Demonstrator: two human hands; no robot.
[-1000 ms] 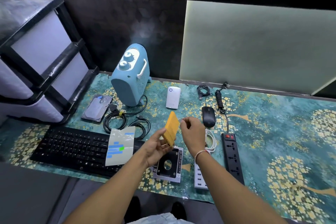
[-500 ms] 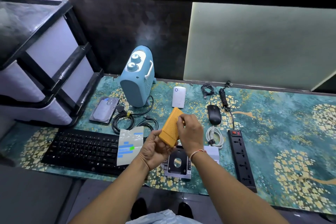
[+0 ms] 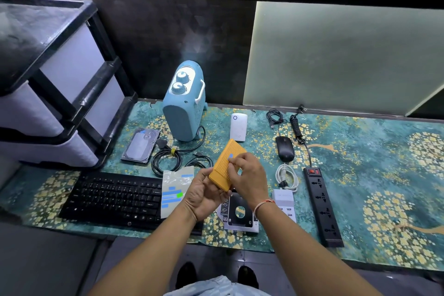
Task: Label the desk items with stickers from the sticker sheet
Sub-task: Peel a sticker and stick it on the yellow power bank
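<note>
My left hand holds a ribbed orange box by its lower end, tilted above the desk. My right hand rests on the box's face, its fingertips pressing a small blue sticker onto it. The sticker sheet, clear with blue strips and one green one, lies on the right end of the black keyboard. A blue heater, a hard drive, a white plug-in device and a black mouse lie farther back.
A black power strip lies at the right, with a white coiled cable and a white USB hub beside it. A drive caddy sits under my wrists. Black cables coil left of centre. A drawer unit stands at the left.
The orange box has tipped flatter toward me. My right hand came down onto its face with the blue sticker. The view shifted slightly.
</note>
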